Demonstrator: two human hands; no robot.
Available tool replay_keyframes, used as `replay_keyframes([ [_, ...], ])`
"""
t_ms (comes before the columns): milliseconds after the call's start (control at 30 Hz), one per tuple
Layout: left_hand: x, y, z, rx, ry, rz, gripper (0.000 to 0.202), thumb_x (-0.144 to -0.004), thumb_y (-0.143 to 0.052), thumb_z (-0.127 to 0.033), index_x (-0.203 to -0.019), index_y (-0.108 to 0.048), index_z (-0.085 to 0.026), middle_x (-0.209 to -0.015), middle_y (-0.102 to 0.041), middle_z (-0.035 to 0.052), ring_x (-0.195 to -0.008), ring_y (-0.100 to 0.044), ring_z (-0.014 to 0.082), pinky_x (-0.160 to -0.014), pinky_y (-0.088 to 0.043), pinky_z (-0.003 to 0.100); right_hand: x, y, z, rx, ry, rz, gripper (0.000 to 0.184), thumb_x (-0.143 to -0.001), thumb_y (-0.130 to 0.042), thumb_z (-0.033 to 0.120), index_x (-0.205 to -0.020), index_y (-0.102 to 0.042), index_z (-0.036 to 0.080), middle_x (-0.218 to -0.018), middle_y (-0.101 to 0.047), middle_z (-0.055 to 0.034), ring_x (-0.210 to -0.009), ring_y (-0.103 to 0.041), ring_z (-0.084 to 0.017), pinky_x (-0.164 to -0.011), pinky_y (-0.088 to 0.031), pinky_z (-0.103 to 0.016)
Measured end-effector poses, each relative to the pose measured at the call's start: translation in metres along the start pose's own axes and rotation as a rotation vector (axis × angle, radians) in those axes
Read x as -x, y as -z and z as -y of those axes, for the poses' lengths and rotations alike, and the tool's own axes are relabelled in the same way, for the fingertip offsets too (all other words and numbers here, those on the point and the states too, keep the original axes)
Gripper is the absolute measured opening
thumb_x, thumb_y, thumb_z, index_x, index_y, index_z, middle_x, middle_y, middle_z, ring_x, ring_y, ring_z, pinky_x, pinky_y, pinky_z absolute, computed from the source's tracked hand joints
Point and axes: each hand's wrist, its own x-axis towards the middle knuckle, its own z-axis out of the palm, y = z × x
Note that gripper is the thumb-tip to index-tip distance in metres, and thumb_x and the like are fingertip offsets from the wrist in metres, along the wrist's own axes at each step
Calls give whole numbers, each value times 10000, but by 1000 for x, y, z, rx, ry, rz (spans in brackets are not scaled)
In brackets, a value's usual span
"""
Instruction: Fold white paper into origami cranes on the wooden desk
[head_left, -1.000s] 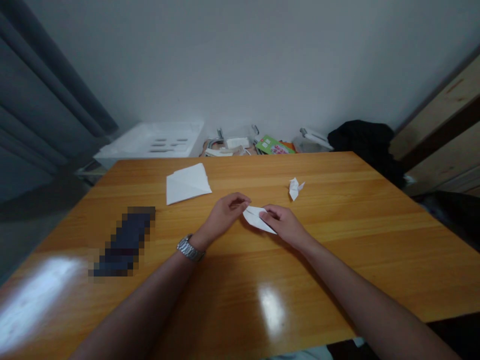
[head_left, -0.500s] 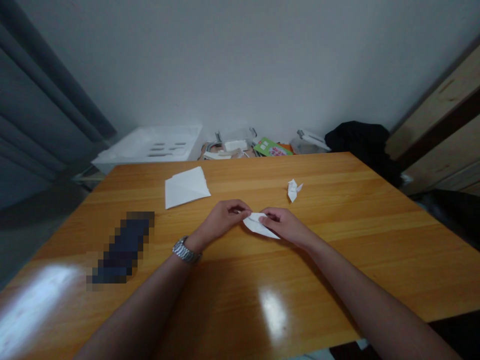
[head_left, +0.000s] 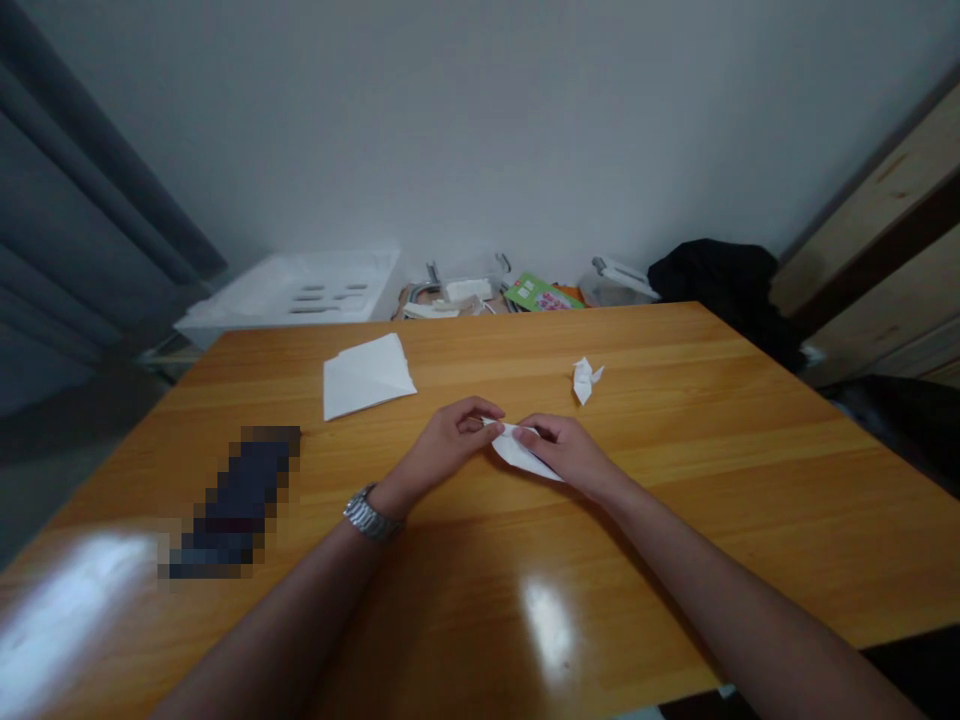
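Note:
Between my two hands is a folded piece of white paper (head_left: pixel 521 456), narrow and pointed at its lower right end. My left hand (head_left: pixel 454 437) pinches its left end between thumb and fingers; a metal watch is on that wrist. My right hand (head_left: pixel 566 450) grips it from the right, thumb on top and fingers partly hidden behind. Beyond my right hand stands a small folded white paper figure (head_left: pixel 584 381) with pointed tips. White paper sheets (head_left: pixel 367 378) lie flat at the back left of the wooden table (head_left: pixel 675 400).
A dark, pixelated object (head_left: pixel 236 505) lies on the table's left side. Behind the table are a white foam tray (head_left: pixel 300 290), a green booklet (head_left: pixel 536 292), a clear plastic container (head_left: pixel 619 284) and black cloth (head_left: pixel 716 280). A grey curtain hangs at left.
My thumbs have come slightly closer together on the folded paper, and both hands still hold it. The view has shifted a little; the other things lie as before.

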Motion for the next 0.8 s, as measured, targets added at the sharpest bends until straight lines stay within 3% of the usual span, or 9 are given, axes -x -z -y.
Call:
replay_keyframes([
  [300,2,-2,-2,73,25,7,299,-861,-701,-409,-989,-688,-139,-961,-716,59,-862,-650,164,-780,-496,259,2,-4,2,-55,-23,-24,321,-920,-591,438,-906,-727,147,-818,-696,-44,-743,-579,-175,-680,-418,-278],
  [800,1,6,4,24,88,54,211,-808,-711,-331,-889,-709,-136,-873,-727,48,-803,-654,163,-743,-485,255,-1,-3,-6,-72,-62,89,333,-905,-629,451,-917,-740,137,-838,-720,-56,-730,-600,-172,-664,-435,-266],
])
